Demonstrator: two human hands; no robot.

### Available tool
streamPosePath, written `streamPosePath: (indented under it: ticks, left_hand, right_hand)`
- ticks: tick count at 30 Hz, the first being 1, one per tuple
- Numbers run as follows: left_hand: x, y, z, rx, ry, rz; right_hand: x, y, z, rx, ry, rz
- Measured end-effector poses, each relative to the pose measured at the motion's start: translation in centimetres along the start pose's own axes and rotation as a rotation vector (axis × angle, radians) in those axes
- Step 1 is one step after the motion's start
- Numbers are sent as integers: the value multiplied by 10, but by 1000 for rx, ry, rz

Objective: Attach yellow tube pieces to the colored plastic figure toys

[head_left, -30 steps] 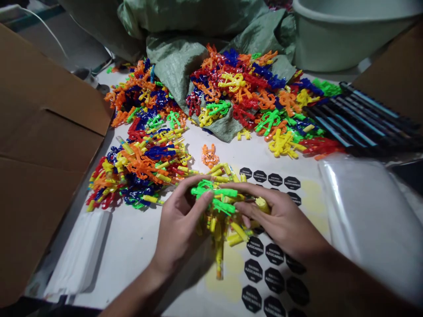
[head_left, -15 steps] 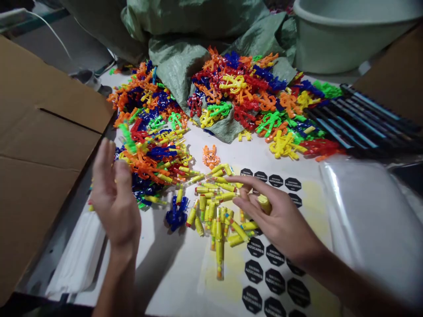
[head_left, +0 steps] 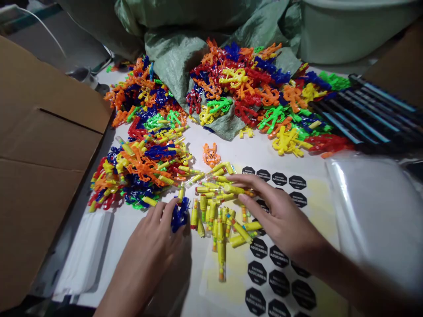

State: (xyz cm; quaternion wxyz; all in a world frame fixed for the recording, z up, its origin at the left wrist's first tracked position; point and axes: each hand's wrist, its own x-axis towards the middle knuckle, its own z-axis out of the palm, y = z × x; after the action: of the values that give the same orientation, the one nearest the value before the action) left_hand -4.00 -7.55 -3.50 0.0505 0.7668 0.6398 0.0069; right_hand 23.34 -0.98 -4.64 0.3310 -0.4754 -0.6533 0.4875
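Observation:
My left hand lies palm down on the white table, fingers stretched forward, fingertips touching a blue plastic toy figure. My right hand is spread flat over a loose heap of small yellow tubes, its index finger lying along one tube. Neither hand lifts anything. A single orange figure lies just beyond the tubes. To the left sits a pile of coloured figures with tubes fitted.
A big heap of coloured figures spills from a green woven sack at the back. Black octagonal stickers on a sheet, clear plastic bags, dark strips, a cardboard box at left, a pale basin.
My left hand tossed the green figure onto the left pile, then dropped to the blue figure. My right hand flattened onto the yellow tubes.

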Motion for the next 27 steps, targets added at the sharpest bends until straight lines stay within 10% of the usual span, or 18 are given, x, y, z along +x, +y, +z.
streamPosePath:
  ticks: [8, 12, 22, 27]
  left_hand:
    - [-19, -15, -51, -258, 68, 65]
    - [-11, -28, -77, -145, 366, -51]
    - [58, -38, -59, -49, 504, -89]
    - [76, -60, -56, -336, 632, -294]
  right_hand:
    - [2, -5, 0, 18, -7, -59]
    - [3, -4, 0, 47, 2, -103]
    - [0, -8, -4, 62, -14, -122]
    - [1, -6, -2, 71, -11, -122]
